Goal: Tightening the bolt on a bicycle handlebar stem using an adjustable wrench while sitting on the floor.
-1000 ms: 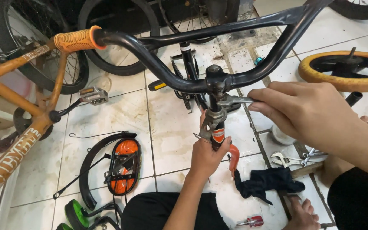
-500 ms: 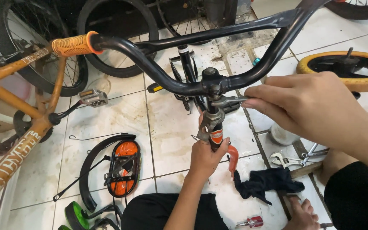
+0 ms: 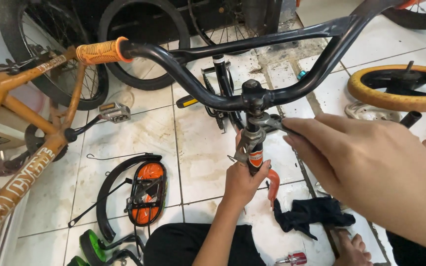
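The left hand's (image 3: 242,182) fingers are wrapping tight around the orange-banded steel head tube (image 3: 254,156), the right hand's (image 3: 366,162) fingers are pinching a grey metal wrench (image 3: 270,121) under the black curved handlebar (image 3: 208,96), above grimy white floor tiles (image 3: 144,133) where a black rag (image 3: 311,214) is lying.

both hands, left hand (image 3: 242,182) and right hand (image 3: 371,162), are bare; arms sleeveless, black shorts (image 3: 183,246), barefoot.

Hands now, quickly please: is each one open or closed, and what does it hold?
Left hand: closed around the bicycle head tube, below the black handlebar.
Right hand: fingers closed on a metal wrench at the stem.
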